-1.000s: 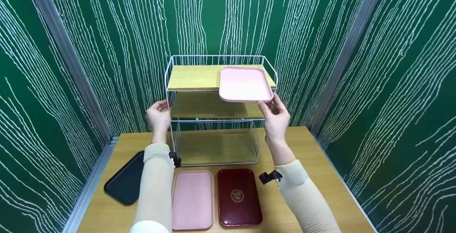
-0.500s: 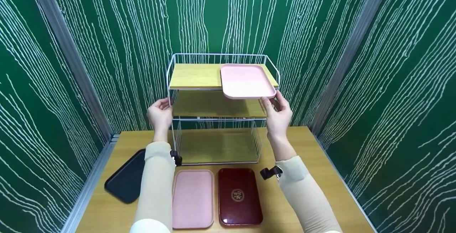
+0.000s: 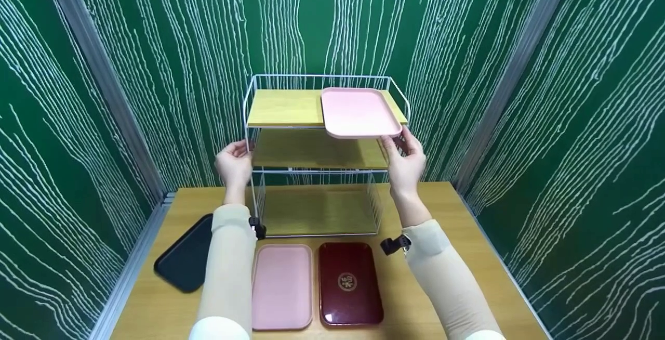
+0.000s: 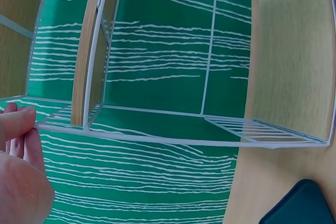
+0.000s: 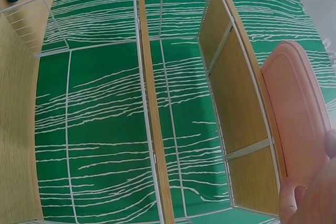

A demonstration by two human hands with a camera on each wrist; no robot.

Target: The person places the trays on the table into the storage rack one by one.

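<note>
Rack: a white wire frame point(image 3: 311, 150) with three wooden shelves, standing upright on the desk point(image 3: 444, 205).
Held pink tray: the tray point(image 3: 361, 114) is at the right part of the rack's top shelf point(image 3: 286, 107), its near edge jutting past the shelf's front; whether its underside touches the board cannot be told.
Right grip: the person's right hand point(image 3: 406, 168), at the front right of the rack, pinches the held pink tray by its near right corner, thumb in front and fingers behind.
Left grip: the person's left hand point(image 3: 233, 166), at the left side of the rack, pinches the front left wire upright between thumb and fingers, at a height between the top and middle shelves.
Other pink tray: a second one point(image 3: 282, 287) lies flat on the desk, just in front of the rack.
Dark red tray: glossy, with a round gold emblem, it point(image 3: 350, 306) lies in front of the rack, toward its right side.
Dark tray: turned at a slant, it point(image 3: 187, 257) lies off the rack's front left, partly hidden by the left sleeve point(image 3: 226, 272).
Wall: green with wavy white lines, it point(image 3: 317, 28) rises behind the rack.
</note>
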